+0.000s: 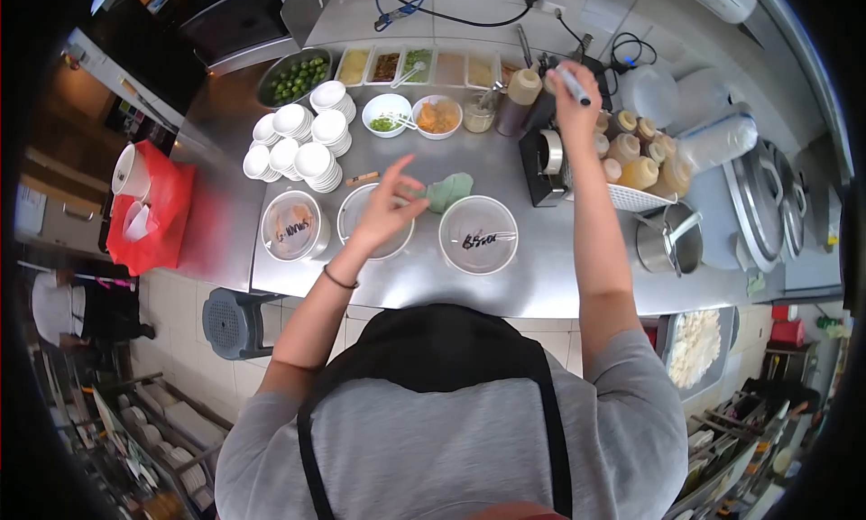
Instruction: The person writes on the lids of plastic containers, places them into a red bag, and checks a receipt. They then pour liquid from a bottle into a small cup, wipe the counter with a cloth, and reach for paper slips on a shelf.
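My right hand [577, 98] is closed around a grey marker [574, 85], raised by the black holder and the sauce bottles [639, 150]. Over the middle round container [377, 240] hovers my left hand [390, 204], fingers apart, its fingertips near a crumpled green cloth [449, 193]. Whether they touch the cloth is unclear. A lidded container with black writing [478, 235] sits to the right, and another lidded one with writing [294, 226] to the left. A small brown stick-like item [363, 178] lies behind the middle container.
Stacked white bowls [315, 161], a bowl of limes [299, 80], two filled bowls [437, 117] and ingredient trays [386, 66] stand at the back left. A metal pot [669, 240] is at right, a red bag [152, 209] at far left. A person [77, 308] stands beyond.
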Demonstrator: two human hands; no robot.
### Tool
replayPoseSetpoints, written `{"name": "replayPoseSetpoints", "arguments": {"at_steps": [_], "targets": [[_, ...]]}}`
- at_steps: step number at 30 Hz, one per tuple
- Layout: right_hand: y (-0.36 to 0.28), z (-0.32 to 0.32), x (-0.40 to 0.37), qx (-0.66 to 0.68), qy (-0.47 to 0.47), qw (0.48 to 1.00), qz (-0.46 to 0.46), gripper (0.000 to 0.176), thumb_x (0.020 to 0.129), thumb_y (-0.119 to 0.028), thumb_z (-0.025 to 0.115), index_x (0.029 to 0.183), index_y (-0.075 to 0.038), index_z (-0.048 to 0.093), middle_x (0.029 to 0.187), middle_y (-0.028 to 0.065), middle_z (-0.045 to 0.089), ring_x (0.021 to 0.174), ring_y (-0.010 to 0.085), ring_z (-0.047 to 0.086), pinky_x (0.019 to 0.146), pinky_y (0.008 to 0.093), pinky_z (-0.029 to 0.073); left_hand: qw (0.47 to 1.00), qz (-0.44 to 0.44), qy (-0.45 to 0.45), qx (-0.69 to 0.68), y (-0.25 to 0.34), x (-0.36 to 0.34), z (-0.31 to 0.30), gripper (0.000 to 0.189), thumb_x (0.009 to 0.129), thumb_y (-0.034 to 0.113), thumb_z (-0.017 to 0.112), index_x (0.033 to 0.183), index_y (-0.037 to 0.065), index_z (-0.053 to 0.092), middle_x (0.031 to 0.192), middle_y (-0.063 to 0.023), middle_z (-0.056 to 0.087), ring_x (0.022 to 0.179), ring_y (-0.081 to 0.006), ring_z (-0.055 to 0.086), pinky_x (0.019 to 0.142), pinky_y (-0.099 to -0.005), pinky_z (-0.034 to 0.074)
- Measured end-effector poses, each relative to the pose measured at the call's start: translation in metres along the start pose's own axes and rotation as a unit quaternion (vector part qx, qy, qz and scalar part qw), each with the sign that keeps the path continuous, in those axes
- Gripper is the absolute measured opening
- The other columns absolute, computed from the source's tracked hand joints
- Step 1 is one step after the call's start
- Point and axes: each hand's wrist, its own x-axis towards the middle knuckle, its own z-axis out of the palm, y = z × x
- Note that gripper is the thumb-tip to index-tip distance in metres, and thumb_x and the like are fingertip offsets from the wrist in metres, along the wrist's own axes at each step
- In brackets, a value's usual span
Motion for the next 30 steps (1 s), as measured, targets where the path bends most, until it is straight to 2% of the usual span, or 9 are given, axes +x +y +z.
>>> {"name": "replayPoseSetpoints", "arguments": {"at_steps": [5,6,12,14,17,23,26,28,30], "targets": [[0.045,0.038,0.044,-0.127,-0.162,0.955,0.214,0.038,0.072,-0.039,0.067,0.076,-0.001,0.065,0.066,0.0163,0.062,0.068,0.0329,0.061,0.061,0.0358,0.047,0.995,-0.065,0.078,0.0,-0.003,-0.048,-0.046,0.047,0.076,0.005,0.064,0.12,0.007,0.047,0.089,-0.002,0.057,0.073,-0.009,0.054,0.063,-0.0211,0.044],[0.044,0.043,0.043,-0.026,-0.113,0.982,0.148,0.044,0.073,-0.042,0.065,0.072,0.002,0.065,0.065,0.0172,0.062,0.067,0.0324,0.062,0.06,0.0352,0.047,0.99,-0.087,0.11,-0.03,-0.002,-0.059,-0.052,0.041,0.077,0.006,0.063,0.117,0.007,0.05,0.088,-0.0012,0.058,0.072,-0.0086,0.054,0.062,-0.0208,0.043],[0.029,0.028,-0.014,-0.005,-0.468,0.828,0.31,0.044,0.069,-0.042,0.063,0.07,0.002,0.063,0.068,0.0189,0.062,0.07,0.0328,0.062,0.065,0.0362,0.048,0.96,-0.166,0.222,-0.047,-0.011,-0.107,-0.074,0.028,0.082,0.013,0.058,0.109,0.006,0.055,0.08,0.0001,0.059,0.071,-0.0078,0.055,0.059,-0.02,0.042],[0.04,0.045,-0.063,-0.116,-0.505,0.837,0.177,0.04,0.067,-0.037,0.06,0.074,0.002,0.062,0.076,0.0214,0.062,0.076,0.0347,0.061,0.071,0.0397,0.048,0.957,-0.176,0.229,-0.041,-0.021,-0.112,-0.075,0.028,0.082,0.013,0.059,0.108,0.006,0.055,0.079,-0.0004,0.059,0.069,-0.008,0.055,0.058,-0.0202,0.042],[0.02,0.06,-0.093,-0.191,-0.64,0.731,0.139,0.037,0.067,-0.034,0.059,0.082,0.0,0.063,0.084,0.0218,0.062,0.085,0.0344,0.06,0.076,0.0421,0.046,0.961,-0.157,0.229,0.005,-0.04,-0.109,-0.072,0.025,0.08,0.012,0.06,0.103,0.004,0.057,0.074,-0.0002,0.058,0.065,-0.0072,0.054,0.055,-0.0209,0.043],[0.019,0.036,-0.108,-0.189,-0.581,0.791,0.037,0.047,0.078,-0.044,0.057,0.089,0.001,0.06,0.091,0.0206,0.06,0.085,0.0377,0.056,0.074,0.04,0.045,0.924,-0.185,0.27,0.198,-0.085,-0.111,-0.064,0.037,0.074,0.023,0.065,0.102,0.0,0.058,0.081,-0.0145,0.063,0.067,-0.0225,0.063,0.061,-0.0309,0.049],[0.02,0.007,-0.125,0.09,-0.7,0.677,0.208,0.031,0.086,-0.031,0.054,0.096,-0.003,0.063,0.068,0.0026,0.058,0.056,0.0077,0.052,0.046,0.0239,0.04,0.953,-0.232,0.193,-0.017,-0.099,-0.112,-0.064,0.056,0.078,0.026,0.063,0.122,-0.003,0.043,0.093,-0.014,0.061,0.069,-0.0176,0.061,0.058,-0.0284,0.051],[0.004,-0.016,-0.131,0.181,-0.726,0.578,0.327,0.044,0.086,-0.023,0.055,0.126,-0.008,0.046,0.083,-0.0022,0.057,0.06,0.0056,0.051,0.049,0.0207,0.041,0.953,-0.233,0.192,-0.027,-0.097,-0.112,-0.063,0.06,0.079,0.026,0.062,0.127,-0.002,0.039,0.099,-0.0167,0.059,0.072,-0.019,0.061,0.063,-0.0297,0.051],[0.019,-0.029,-0.154,0.19,-0.679,0.608,0.364,0.045,0.084,-0.016,0.054,0.127,-0.008,0.044,0.078,-0.0015,0.056,0.06,0.0054,0.052,0.049,0.0226,0.049,0.951,-0.218,0.211,0.059,-0.074,-0.116,-0.069,0.056,0.079,0.03,0.061,0.122,-0.003,0.044,0.1,-0.0193,0.06,0.075,-0.0233,0.062,0.07,-0.0327,0.05]]}}
